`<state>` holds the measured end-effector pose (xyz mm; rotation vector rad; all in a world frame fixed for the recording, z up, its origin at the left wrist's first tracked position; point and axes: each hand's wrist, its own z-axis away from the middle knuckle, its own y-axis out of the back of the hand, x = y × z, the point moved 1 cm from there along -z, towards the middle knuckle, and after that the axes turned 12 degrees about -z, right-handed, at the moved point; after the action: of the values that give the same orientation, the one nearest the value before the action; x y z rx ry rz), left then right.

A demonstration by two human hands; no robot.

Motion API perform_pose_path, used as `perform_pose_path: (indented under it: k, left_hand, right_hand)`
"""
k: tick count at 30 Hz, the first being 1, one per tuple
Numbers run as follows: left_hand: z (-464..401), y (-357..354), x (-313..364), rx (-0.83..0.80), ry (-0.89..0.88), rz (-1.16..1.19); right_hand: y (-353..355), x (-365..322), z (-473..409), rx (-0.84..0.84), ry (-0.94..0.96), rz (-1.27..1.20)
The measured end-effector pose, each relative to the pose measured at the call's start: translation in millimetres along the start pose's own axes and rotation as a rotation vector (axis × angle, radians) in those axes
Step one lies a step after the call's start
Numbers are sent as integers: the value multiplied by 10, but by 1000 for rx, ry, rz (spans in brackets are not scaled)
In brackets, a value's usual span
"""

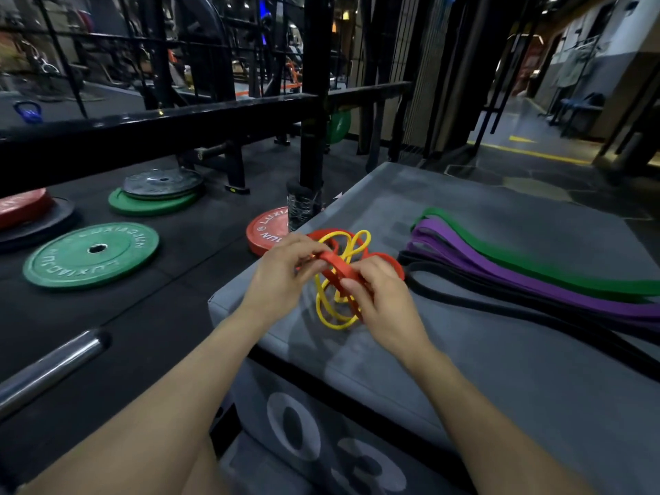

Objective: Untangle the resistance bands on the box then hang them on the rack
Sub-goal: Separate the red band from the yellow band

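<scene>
Nearest the camera, two bare forearms reach over the near corner of a grey padded box (482, 369) whose side panel carries large pale numerals. The left hand (282, 276) and the right hand (380, 298) meet above the box top, each pinching a strand of the red band (337, 264), which is knotted together with one thinner yellow band (332, 316) (its loops poke out above and hang below the fingers). Just to the right on the box top lie three more bands, laid flat and side by side: a black band (500, 303), a purple band (535, 280) and a green band (553, 267). On the dark floor to the left sits a steel barbell (50, 366), then weight plates: two green plates (91, 255), two red ones, and a grey one stacked on the farther green. Beyond stands the black rack (310, 101), and one blue kettlebell (28, 112) sits far left.
</scene>
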<state>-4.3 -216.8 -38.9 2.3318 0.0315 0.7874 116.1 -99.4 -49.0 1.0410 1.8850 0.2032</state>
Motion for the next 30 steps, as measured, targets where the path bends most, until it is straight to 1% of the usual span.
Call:
perform_pose_path:
  k: [3,6,8,9,11,12,13,15,17,19,21,24,25,27,30]
  left_hand:
    - [-14,-44,67,38,92,114]
    - [-39,-164,118,26,178,181]
    - [-37,-229,130,-46,229,171]
    - [-30,-272,121,-94,246,119]
    - [-18,-330,161,-194,299,18]
    - [-17,-362,185,-243,348,32]
    - [-18,-386,236,-302,386,119]
    - [-24,-464,307,-415,398,366]
    - [-33,-526,331,-479,402,448]
    - [-47,-532,367,-505,405,449]
    - [-68,-512,367,-451,437,465]
    - [-107,-435,186,-241,523,331]
    - [-107,-404,140,-189,561,319]
    - [-117,-342,81,-87,651,322]
    - [-128,-265,-41,82,793,241]
  right_hand:
    - [54,-90,-45,58,-112,-192]
    - [239,-94,-61,197,-182,-380]
    - [327,-110,-95,252,-200,-553]
    - [352,-120,-112,264,-210,-621]
    - [369,-139,-130,273,-246,-717]
    - [366,-138,-130,271,-264,-757]
    - [367,-138,-126,265,-280,-795]
    - [387,-127,-106,257,-299,-870]
    - [431,-138,-92,252,-291,-947]
    - [492,-172,-91,247,-267,-994]
    - [552,-164,-90,279,-242,-943]
    - [641,-61,-101,483,-200,-757]
    - [668,-34,-112,562,-192,-743]
    - [721,12,-133,694,-180,-793]
    - [777,45,-125,805,-147,-815]
